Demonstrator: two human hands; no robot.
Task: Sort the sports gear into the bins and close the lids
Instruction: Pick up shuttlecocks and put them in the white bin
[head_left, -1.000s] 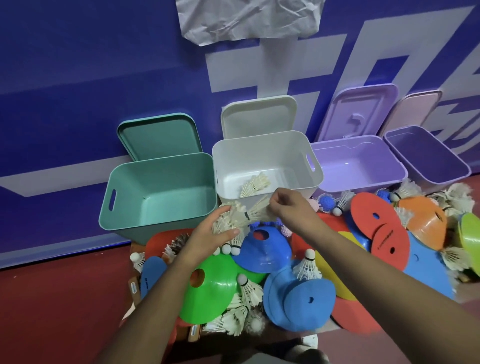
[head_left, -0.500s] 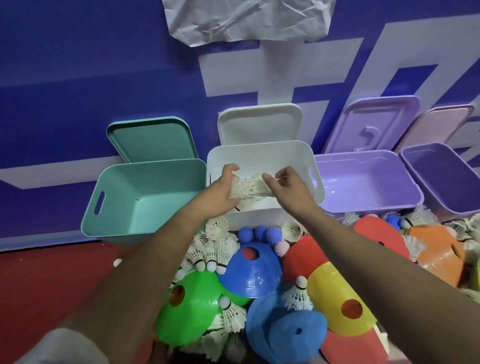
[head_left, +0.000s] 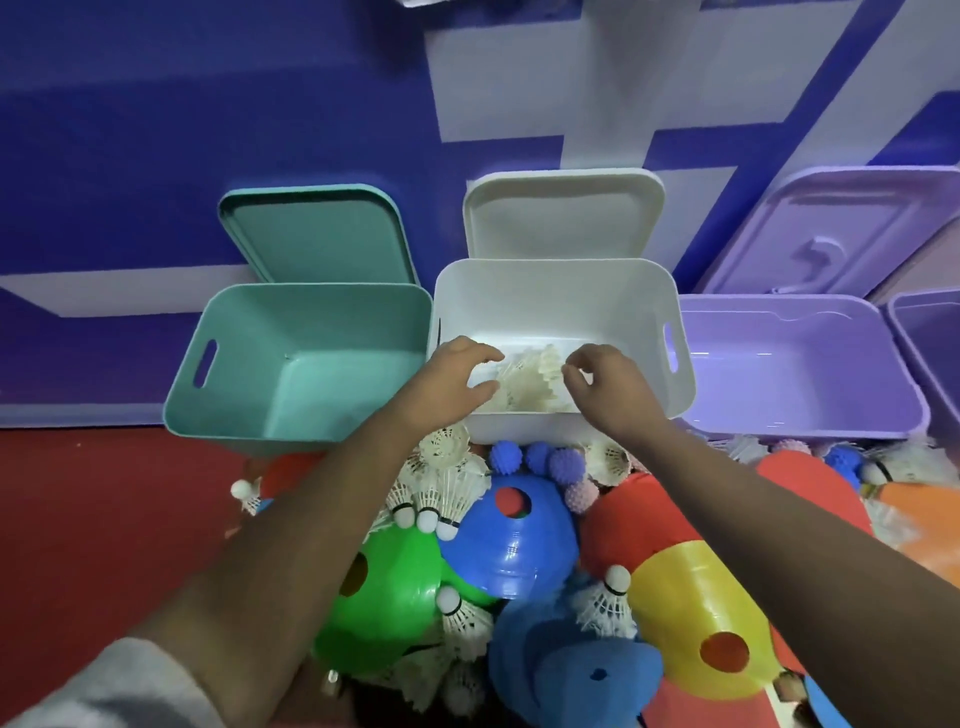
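Both my hands hover over the open white bin (head_left: 644, 291). My left hand (head_left: 447, 382) is at its front left with thumb and fingers spread apart. Fingers loosely curled, my right hand (head_left: 610, 387) is at the front right and holds nothing. Between them a bunch of white shuttlecocks (head_left: 530, 382) lies blurred inside the bin. More shuttlecocks (head_left: 441, 488), spiky balls (head_left: 506, 457) and flat cones, blue (head_left: 514, 545), green (head_left: 389, 618) and yellow (head_left: 685, 608), are piled in front of the bins.
A teal bin (head_left: 234, 400) stands left of the white one, a lilac bin (head_left: 883, 379) to its right, and another purple bin (head_left: 930, 332) at the frame edge. Their lids, such as the white lid (head_left: 561, 213), lean on the blue wall. Red floor (head_left: 104, 519) lies left.
Both hands carried a bunch of shuttlecocks from the pile up over the white bin, then let go; the shuttlecocks now lie inside it.
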